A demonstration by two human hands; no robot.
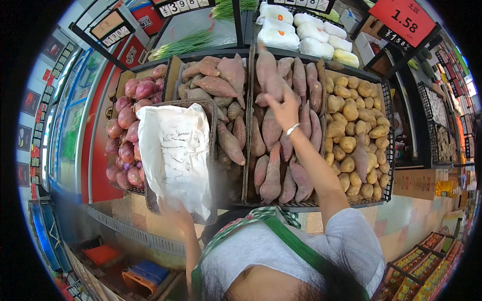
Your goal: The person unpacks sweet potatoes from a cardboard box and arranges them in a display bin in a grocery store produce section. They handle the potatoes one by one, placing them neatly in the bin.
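My right hand, with a silver bracelet at the wrist, is on a large sweet potato at the upper part of the middle-right bin of sweet potatoes. The far end of that sweet potato looks blurred. My left hand grips the near edge of a dark woven basket lined with crumpled white paper. The paper bears brown dirt marks, and nothing lies on it. The basket rests over the red onions and the left bin of sweet potatoes.
Potatoes fill the bin at the right, with one sweet potato lying on them. Behind the bins are green onions and white-wrapped vegetables. Price signs on black frames stand along the back. A red-fronted cooler is at the left.
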